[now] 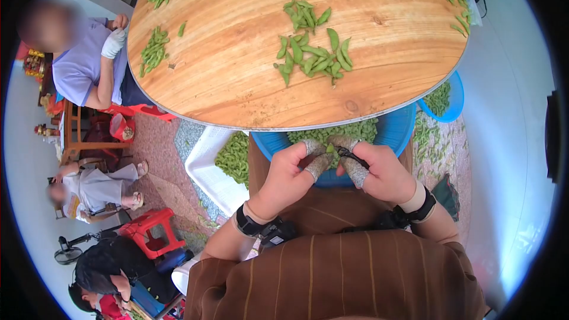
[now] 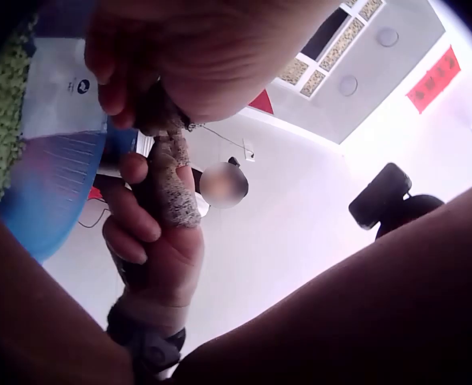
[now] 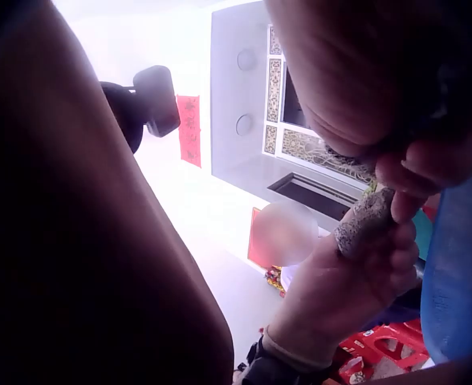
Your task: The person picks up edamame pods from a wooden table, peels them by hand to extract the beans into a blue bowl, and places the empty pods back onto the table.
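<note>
Both hands meet over the blue basin [image 1: 405, 133] of shelled green beans [image 1: 361, 131], just below the table's near edge. Between thumb and fingers, the left hand [image 1: 288, 173] pinches a green pod [image 1: 331, 149]. The right hand [image 1: 379, 169] grips the same pod from the other side, with a dark strip across its fingers. Grey speckled coverings wrap the thumbs and forefingers. In the left wrist view the fingertips touch, and the pod is hidden. Loose pods [image 1: 320, 59] lie in a pile on the wooden table [image 1: 237, 53] in front.
A white crate [image 1: 204, 160] of pods stands left of the basin. Another blue basin [image 1: 455, 98] is at the right, with scraps on the floor. Across the table's left side sits a person [image 1: 80, 77] wearing a white glove. Red stools [image 1: 151, 234] and two more people are at left.
</note>
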`<action>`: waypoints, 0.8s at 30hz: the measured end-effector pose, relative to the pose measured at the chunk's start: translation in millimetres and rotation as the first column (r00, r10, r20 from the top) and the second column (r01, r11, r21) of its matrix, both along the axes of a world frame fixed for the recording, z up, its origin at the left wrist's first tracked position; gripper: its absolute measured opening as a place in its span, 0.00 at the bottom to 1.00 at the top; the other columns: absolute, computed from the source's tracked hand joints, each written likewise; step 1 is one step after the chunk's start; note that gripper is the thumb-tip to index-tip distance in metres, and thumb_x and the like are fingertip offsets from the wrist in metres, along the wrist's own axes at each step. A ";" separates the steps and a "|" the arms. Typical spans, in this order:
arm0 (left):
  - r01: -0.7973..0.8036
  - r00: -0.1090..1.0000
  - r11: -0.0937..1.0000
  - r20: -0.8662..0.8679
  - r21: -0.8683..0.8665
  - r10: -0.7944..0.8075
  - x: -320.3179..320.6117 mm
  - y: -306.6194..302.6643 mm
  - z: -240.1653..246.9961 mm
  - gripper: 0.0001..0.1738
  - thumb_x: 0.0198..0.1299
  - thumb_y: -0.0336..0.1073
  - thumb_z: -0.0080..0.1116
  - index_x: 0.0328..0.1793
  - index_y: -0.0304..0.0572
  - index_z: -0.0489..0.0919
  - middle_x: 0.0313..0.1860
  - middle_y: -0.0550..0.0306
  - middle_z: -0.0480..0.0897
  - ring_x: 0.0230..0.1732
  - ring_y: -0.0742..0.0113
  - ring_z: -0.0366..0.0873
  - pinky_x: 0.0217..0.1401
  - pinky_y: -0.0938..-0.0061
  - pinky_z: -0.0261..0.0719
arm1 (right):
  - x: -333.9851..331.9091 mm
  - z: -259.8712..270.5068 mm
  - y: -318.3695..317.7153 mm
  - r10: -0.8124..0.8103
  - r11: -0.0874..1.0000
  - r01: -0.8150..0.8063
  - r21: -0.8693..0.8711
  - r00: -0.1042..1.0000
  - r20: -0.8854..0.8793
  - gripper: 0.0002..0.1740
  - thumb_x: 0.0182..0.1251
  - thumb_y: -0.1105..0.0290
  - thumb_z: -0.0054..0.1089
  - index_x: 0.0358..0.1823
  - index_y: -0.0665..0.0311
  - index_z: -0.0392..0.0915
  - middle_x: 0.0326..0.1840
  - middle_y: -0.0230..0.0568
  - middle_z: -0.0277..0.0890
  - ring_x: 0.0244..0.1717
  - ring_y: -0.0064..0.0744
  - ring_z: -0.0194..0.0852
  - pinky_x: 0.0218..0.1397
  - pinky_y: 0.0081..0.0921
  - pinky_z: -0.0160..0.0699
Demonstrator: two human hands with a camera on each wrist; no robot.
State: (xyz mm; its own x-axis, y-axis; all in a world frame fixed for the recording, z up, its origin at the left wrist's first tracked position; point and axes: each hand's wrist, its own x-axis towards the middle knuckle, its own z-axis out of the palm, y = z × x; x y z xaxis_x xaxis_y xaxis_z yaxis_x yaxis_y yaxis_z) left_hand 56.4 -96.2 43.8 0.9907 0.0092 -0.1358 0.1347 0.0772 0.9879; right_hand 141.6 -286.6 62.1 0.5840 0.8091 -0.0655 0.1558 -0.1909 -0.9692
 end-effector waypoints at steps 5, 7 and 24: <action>0.026 0.979 0.877 0.163 0.480 -0.118 -0.8 4.4 12.7 0.13 0.60 0.23 0.59 0.51 0.37 0.78 0.38 0.64 0.80 0.36 0.76 0.75 0.42 0.80 0.74 | 0.7 15.2 -2.5 -0.004 0.998 -0.007 -0.056 0.979 -0.203 0.25 0.60 0.80 0.47 0.62 0.64 0.71 0.34 0.36 0.80 0.36 0.26 0.78 0.41 0.23 0.76; 0.020 0.997 0.992 -0.076 -0.124 -0.030 -1.6 -0.3 16.1 0.13 0.61 0.26 0.57 0.53 0.37 0.76 0.35 0.60 0.79 0.36 0.70 0.75 0.42 0.78 0.73 | 1.6 17.7 -2.6 -0.002 1.000 -0.008 -0.028 0.933 -0.359 0.22 0.65 0.77 0.49 0.62 0.64 0.71 0.34 0.31 0.78 0.34 0.22 0.75 0.40 0.21 0.75; -0.112 0.913 0.565 -0.310 -0.817 -0.266 6.1 -3.3 -27.8 0.16 0.69 0.43 0.39 0.41 0.39 0.73 0.22 0.58 0.69 0.26 0.65 0.65 0.33 0.74 0.62 | 7.1 -34.1 -8.7 -0.158 0.981 0.169 0.099 0.981 -0.109 0.18 0.64 0.70 0.62 0.55 0.65 0.75 0.34 0.32 0.79 0.35 0.19 0.75 0.36 0.23 0.75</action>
State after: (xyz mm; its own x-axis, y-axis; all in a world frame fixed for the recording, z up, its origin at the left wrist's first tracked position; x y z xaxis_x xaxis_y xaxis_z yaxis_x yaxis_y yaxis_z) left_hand 62.5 -99.5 16.1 0.8499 -0.3646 -0.3804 0.5022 0.7791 0.3753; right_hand 148.7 -295.4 28.0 0.7039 0.7086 -0.0485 0.0321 -0.0999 -0.9945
